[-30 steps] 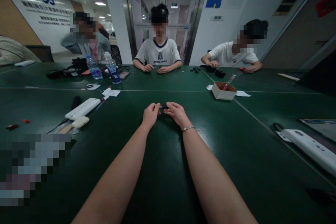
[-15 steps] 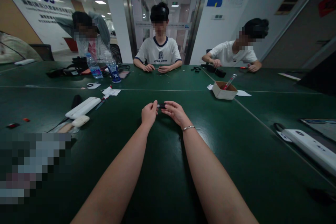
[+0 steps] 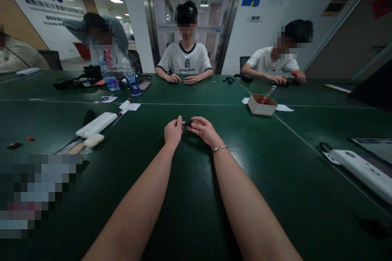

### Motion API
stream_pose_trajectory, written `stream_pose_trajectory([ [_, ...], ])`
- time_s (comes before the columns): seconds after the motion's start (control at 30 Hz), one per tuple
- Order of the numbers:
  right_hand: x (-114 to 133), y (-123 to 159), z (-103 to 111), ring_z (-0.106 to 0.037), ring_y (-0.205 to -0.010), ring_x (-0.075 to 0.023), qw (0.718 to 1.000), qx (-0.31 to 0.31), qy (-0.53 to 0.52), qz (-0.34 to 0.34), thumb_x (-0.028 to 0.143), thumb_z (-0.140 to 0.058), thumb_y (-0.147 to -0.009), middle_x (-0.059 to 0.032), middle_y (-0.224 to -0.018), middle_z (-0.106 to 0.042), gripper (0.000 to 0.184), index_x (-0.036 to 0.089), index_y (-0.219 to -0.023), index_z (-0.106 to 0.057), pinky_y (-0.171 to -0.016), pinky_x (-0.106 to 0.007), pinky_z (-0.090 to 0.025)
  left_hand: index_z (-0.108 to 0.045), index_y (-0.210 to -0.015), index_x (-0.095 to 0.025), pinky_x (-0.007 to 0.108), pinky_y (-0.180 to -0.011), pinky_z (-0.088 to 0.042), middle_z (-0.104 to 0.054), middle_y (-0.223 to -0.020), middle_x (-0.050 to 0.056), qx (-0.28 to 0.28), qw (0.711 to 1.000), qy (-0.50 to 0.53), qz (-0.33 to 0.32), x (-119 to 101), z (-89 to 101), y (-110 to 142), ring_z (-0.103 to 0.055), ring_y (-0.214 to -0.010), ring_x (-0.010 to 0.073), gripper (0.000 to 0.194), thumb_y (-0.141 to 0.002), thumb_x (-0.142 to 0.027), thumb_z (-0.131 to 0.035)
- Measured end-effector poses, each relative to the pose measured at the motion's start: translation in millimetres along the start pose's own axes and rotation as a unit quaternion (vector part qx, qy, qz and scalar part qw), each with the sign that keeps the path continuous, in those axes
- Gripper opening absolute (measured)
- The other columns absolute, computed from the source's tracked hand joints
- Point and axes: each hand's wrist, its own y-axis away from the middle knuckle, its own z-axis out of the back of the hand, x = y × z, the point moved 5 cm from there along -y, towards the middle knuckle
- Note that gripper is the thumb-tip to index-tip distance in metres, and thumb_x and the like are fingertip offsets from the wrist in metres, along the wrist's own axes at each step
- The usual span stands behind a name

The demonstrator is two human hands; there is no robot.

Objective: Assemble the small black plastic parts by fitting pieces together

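Found small black stick-like item [image 3: 188, 123] at mid-scene, between both hands, over green table [image 3: 190, 195]. Cannot confirm contact with the surface. Seen gripped at the pale end by thumb and fingertips of left hand [image 3: 173, 133], pinched at the dark end by fingers of right hand [image 3: 206, 130]. Note no released finger grip on either side; cannot judge pressure.

Rate slipping as the chief hazard, owing to the item's small size and fingertip-only hold. Could twist or bend at the pale end under uneven pull from left and right. Could also shoot from one hand upon sudden parting, then skid far across the smooth tabletop. Expect poor visibility of any dropped dark part against dark green, in dim light. Would class open box [image 3: 261, 110], far right, as a lesser concern: well apart from the hands, with clear-and-red tube [image 3: 269, 93] leaning out over the rim.

Read "STAR WARS" on white T-shirt [image 3: 187, 61] of the person opposite. Cannot reliably read blue-labelled bottle [image 3: 132, 82], far left, nor wall sign [image 3: 55, 12] beyond. Likewise unable to confirm dark marks on white device [image 3: 361, 169], near right. Detect no legible marking on the held item.
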Motion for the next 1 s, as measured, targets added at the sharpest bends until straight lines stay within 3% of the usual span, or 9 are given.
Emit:
stream_pose_trajectory([
  [0.63, 1, -1, 3, -0.072, -0.073, -0.0148, 1.000, -0.010, 0.003, 0.002, 0.016, -0.082, -0.066, -0.0006, -0.081, -0.072, 0.027, 0.019, -0.088, -0.067, -0.077, -0.028, -0.062, -0.059, -0.071, -0.021, 0.028, -0.060, -0.038, -0.060, -0.062, 0.000, 0.041, 0.998, 0.046, -0.030, 5, -5.7, -4, -0.053, -0.058, 0.0149, 0.041, -0.089, -0.056, -0.047],
  [0.83, -1, -4, 6, -0.072, -0.071, -0.0150, 1.000, -0.021, -0.004, 0.009, 0.019, -0.084, -0.065, 0.0001, -0.080, -0.073, 0.030, 0.019, -0.089, -0.066, -0.074, -0.027, -0.062, -0.061, -0.077, -0.020, 0.027, -0.064, -0.040, -0.061, -0.067, -0.001, 0.036, 0.996, 0.064, -0.054, 7, -9.7, -8, -0.055, -0.064, 0.0141, 0.028, -0.089, -0.044, -0.052],
  [1.0, -2, -5, 9, -0.072, -0.072, -0.0153, 1.000, -0.027, -0.005, 0.012, 0.019, -0.083, -0.066, -0.0008, -0.081, -0.073, 0.029, 0.019, -0.089, -0.067, -0.075, -0.028, -0.062, -0.064, -0.089, -0.019, 0.028, -0.075, -0.045, -0.066, -0.085, 0.003, 0.040, 0.988, 0.116, -0.094, 6, -14.6, -11, -0.060, -0.079, 0.0157, 0.016, -0.088, -0.032, -0.054],
])
